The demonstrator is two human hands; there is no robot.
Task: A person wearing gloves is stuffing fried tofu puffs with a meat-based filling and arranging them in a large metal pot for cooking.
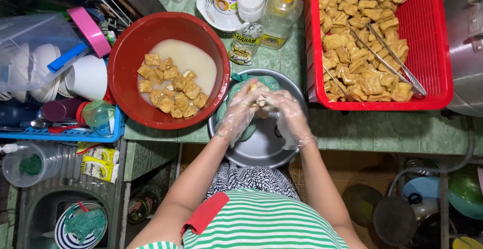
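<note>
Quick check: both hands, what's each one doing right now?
Left hand: gloved, closed around a tofu piece over the metal bowl.
Right hand: gloved, closed on the same tofu piece from the other side.

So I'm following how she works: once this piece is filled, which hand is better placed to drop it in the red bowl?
Probably the left hand: it is on the side of the red bowl, while the right hand is nearer the red basket. Both grip the tofu piece.
</note>
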